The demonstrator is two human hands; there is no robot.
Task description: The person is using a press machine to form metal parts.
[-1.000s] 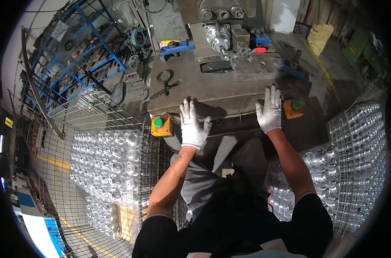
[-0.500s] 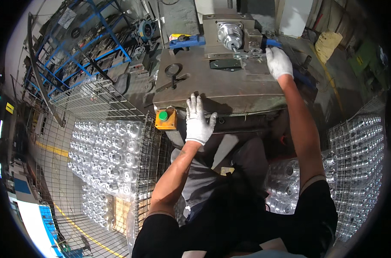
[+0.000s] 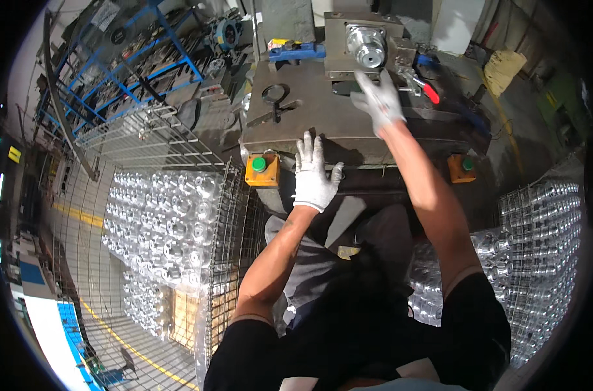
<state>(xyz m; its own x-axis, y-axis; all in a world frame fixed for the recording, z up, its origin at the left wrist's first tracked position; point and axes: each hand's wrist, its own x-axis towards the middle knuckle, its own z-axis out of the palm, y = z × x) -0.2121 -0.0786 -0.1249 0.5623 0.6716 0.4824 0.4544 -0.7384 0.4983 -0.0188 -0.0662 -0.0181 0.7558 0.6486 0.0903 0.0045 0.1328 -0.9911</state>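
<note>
I stand at a grey metal machine table [image 3: 322,120]. My left hand [image 3: 313,173], in a white glove, lies flat with fingers spread on the table's front edge, beside an orange box with a green button [image 3: 260,169]. My right hand [image 3: 378,98], also gloved, reaches forward over the table with open fingers, just below a shiny round metal part [image 3: 367,45] seated in the machine's block. It holds nothing that I can see. A second orange button box [image 3: 462,167] sits at the right front corner.
Wire baskets full of shiny metal parts stand at my left [image 3: 159,215] and right [image 3: 537,234]. A pair of black tongs [image 3: 275,104] lies on the table. A red-handled clamp [image 3: 427,90] sits beside the block. Blue racks [image 3: 133,65] fill the far left.
My right hand has left the right button box, gone forward to the far right of the machine, then moved left to the block with the round part. My left hand stayed on the front edge.
</note>
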